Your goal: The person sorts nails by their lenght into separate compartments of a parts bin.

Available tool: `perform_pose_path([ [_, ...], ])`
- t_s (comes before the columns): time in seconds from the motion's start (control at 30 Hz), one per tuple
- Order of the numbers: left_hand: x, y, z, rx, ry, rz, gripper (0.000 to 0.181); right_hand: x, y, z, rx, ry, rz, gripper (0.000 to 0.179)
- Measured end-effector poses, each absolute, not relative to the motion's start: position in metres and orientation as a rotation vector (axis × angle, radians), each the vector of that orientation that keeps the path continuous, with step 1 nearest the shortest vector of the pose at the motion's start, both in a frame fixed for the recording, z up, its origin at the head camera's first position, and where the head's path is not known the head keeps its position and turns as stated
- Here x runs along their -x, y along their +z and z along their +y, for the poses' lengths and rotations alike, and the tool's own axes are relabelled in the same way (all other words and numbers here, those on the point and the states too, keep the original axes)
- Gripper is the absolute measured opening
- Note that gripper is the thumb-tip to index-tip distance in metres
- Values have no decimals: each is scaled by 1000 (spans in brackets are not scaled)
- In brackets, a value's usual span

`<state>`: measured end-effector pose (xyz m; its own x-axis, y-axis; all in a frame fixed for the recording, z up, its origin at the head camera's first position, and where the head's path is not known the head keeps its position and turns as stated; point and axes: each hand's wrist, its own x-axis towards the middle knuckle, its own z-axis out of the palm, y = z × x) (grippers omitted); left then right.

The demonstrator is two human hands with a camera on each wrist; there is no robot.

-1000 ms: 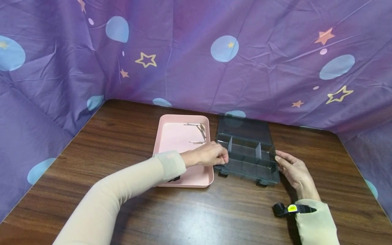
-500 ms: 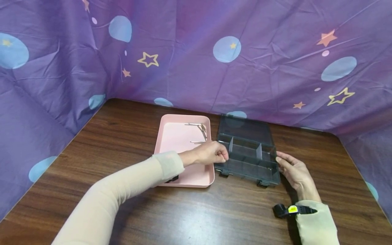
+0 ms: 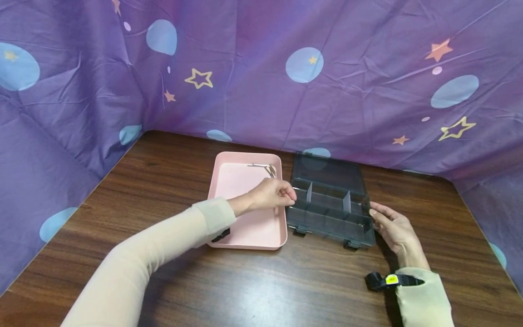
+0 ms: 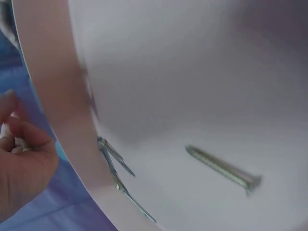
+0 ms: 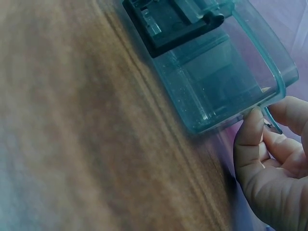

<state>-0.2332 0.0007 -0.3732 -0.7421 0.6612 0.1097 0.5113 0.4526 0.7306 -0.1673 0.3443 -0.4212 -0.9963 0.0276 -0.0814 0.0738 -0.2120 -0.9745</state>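
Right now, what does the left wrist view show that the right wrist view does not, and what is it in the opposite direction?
Only the left wrist view: the left hand, the pink tray, a lone screw in it and more metal fasteners by its wall. A blurred sliver in its upper-left corner cannot be identified.

Only the right wrist view, clearly: the right hand gripping the translucent box, the box's black latch and the wooden tabletop.

Both: some purple-blue cloth.

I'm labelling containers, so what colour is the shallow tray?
The tray is pale pink; it shows best in the head view.
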Motion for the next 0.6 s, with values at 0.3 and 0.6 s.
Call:
perform_pose_path([
  [0.3, 244, -367, -22, -851, 1221, 2590, 11, 168, -422, 344, -104, -2435, 1939, 28],
  [0.6, 257, -366, -40, -681, 1244, 2620, 13, 168, -420, 344, -166, -2404, 1967, 29],
])
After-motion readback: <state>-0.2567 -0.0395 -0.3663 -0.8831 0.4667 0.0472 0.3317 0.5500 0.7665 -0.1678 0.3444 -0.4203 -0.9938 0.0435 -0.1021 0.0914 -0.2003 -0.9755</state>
